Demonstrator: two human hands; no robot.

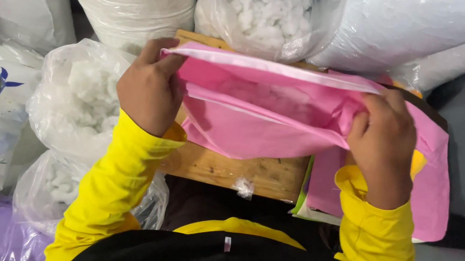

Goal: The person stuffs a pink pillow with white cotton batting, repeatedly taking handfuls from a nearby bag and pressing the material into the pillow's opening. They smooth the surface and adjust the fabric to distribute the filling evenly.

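- Head view: the fingertips of both hands hide inside the mouth of the pink pillow cover (257, 125), and the white stuffing inside shows only dimly.
- Clear bags of white fluff (76, 96) stand at the left and behind. The wooden desk (239, 171) is mostly covered.
- The left hand (149, 85) and right hand (383, 136) each grip the cover's open edge.
- The cover lies over the desk, long side running left to right, its mouth facing the person.

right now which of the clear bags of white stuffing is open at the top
The clear bag at top centre, behind the pink cover, gapes open. The two bags beside the left sleeve look bunched shut.
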